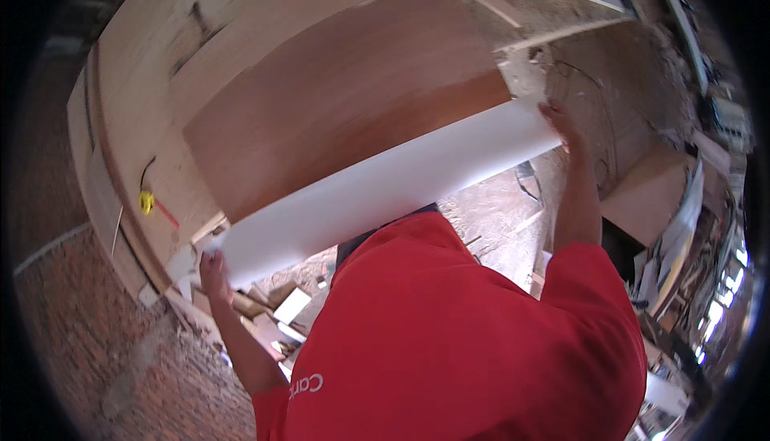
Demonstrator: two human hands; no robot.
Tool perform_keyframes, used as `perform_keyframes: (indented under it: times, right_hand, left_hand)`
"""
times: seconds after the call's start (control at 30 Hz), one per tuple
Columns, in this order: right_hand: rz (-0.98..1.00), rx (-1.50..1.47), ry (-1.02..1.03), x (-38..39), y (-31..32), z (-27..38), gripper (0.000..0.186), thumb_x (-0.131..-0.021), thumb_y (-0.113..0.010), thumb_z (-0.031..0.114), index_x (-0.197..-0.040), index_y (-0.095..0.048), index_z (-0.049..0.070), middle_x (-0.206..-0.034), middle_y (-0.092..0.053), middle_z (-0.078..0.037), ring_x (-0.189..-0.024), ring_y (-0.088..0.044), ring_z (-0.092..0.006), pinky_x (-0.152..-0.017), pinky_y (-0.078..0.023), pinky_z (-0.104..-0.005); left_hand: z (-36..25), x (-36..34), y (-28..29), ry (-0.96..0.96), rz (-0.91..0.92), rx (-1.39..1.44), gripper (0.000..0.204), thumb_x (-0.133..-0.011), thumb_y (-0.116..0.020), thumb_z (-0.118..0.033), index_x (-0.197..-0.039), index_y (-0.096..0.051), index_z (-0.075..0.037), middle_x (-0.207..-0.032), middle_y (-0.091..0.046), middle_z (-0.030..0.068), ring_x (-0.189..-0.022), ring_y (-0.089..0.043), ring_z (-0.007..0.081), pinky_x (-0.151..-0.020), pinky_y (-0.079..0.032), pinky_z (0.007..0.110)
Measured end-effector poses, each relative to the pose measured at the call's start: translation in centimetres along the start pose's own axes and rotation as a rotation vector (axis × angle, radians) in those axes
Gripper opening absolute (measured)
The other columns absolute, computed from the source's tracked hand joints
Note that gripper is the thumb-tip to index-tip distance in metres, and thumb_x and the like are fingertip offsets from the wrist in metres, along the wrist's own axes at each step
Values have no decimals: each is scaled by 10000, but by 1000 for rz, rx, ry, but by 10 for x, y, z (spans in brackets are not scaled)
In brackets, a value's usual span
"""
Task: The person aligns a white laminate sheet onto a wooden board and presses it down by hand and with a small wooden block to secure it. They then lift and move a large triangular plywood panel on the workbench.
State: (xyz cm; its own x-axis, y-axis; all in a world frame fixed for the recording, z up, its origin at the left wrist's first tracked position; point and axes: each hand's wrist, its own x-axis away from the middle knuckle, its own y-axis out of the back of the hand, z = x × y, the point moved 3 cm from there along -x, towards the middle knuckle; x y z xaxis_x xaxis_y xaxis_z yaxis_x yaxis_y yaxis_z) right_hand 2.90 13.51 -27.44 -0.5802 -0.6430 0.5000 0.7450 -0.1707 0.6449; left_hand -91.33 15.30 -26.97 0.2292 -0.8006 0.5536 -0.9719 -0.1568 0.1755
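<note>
A long white sheet [385, 176] stretches across in front of me, slanting up to the right; its surface looks smooth and slightly curved. My left hand [214, 275] is closed on its left end, thumb uppermost. At the opposite end my right hand [563, 124] grips the sheet by its edge. Behind the sheet a reddish-brown thin board [345, 80] lies flat on a larger pale wooden panel [281, 0]. The sheet hides the near edge of the brown board.
A yellow tape measure [146, 202] and a red pencil-like stick [167, 214] lie on the panel at left. Wood offcuts [293, 305] are piled below the sheet. Brick [80, 329] shows at lower left, and a brown box-like piece [648, 192] stands at right.
</note>
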Motion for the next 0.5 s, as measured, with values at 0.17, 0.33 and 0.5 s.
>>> perform_keyframes:
  times: [0.17,0.33,0.5]
  right_hand:
    - [63,-19,164,-42,1,-33,544,-1022,-647,387,-1391,-573,-5,-1288,-641,-96,-1160,-584,-192,-995,-456,-344]
    - [-55,-76,156,-32,-5,-3,380,-1036,-643,352,-1239,-676,32,-1078,-702,-25,-963,-613,-116,-849,-488,-303]
    - [53,-132,213,-48,-5,17,318,-1038,-656,320,-1166,-684,30,-1031,-698,-14,-902,-603,-100,-787,-482,-288]
  left_hand:
    - [4,-11,-24,-238,-166,-248,199,-1070,-540,-202,-1112,-637,-34,-848,-551,-33,-756,-469,79,-659,-414,267]
    - [22,-1,-26,-246,-256,-253,217,-1074,-565,-232,-957,-597,-52,-804,-486,-33,-741,-408,73,-652,-389,278]
    - [24,-8,-42,-240,-273,-175,215,-1082,-560,-229,-964,-603,-55,-816,-502,-31,-757,-417,68,-675,-399,270]
